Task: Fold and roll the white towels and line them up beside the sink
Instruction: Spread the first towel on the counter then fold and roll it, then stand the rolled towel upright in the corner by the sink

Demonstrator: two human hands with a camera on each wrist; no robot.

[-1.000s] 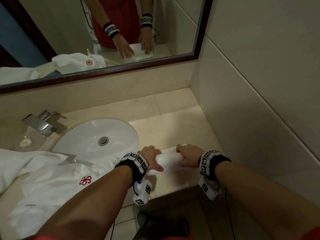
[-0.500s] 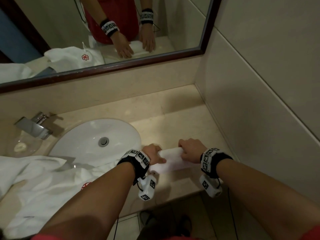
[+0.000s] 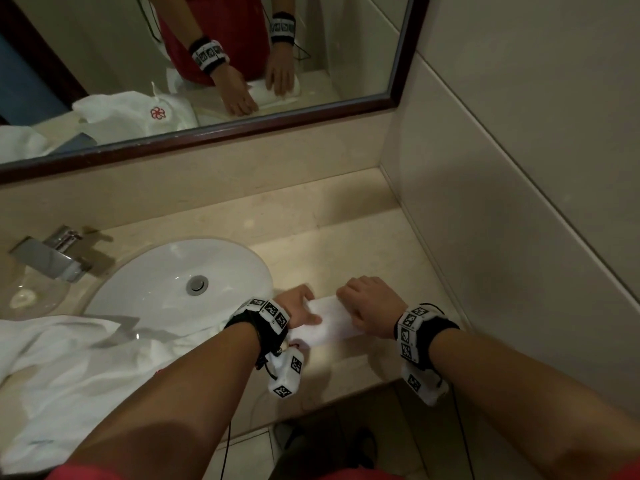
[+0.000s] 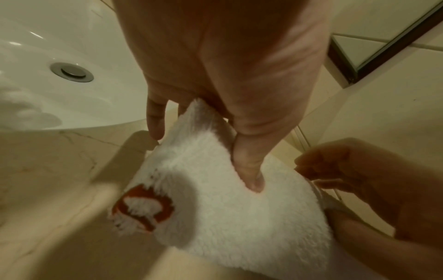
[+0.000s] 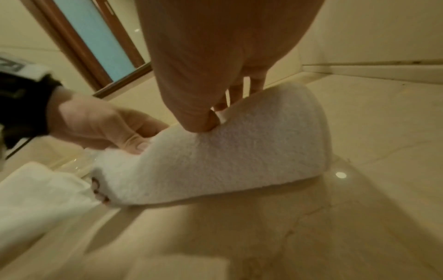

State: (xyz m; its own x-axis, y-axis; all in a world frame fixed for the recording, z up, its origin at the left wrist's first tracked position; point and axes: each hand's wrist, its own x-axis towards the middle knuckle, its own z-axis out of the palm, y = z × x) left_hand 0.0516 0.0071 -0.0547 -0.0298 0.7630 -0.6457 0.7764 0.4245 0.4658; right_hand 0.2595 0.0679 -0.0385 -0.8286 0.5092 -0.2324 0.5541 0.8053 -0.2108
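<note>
1. The rolled white towel (image 3: 329,323) lies on the beige bench (image 3: 346,244), just right of the sink (image 3: 166,282) and near the bench's front edge, its long axis running left to right.
2. A red embroidered emblem (image 4: 143,206) shows on the roll's left end in the left wrist view.
3. The left hand (image 3: 299,308) grips the roll's left end: its thumb (image 4: 249,170) presses into the pile on the near side while the fingers (image 4: 155,121) curl over the far side.
4. The right hand (image 3: 369,306) is clamped on the roll's right end, thumb (image 5: 203,121) dug into the near face and fingertips (image 5: 239,91) wrapped down behind it.
5. The two hands are apart, with a stretch of bare towel between them.
6. Both wrists carry black bands with white marker blocks (image 3: 273,311).
7. A heap of loose white towels (image 3: 86,368) lies to the left, spread over the near rim of the sink and the bench beyond it.
8. The sink is a white oval basin with a metal drain (image 3: 197,284) in its middle.
9. A chrome faucet (image 3: 52,254) stands at the far left of the sink.
10. A dark-framed mirror (image 3: 401,64) hangs on the far wall above the bench; in it show both hands on the roll and a loose towel with a red emblem.
11. A pale tiled wall (image 3: 519,168) closes the bench on the right.
</note>
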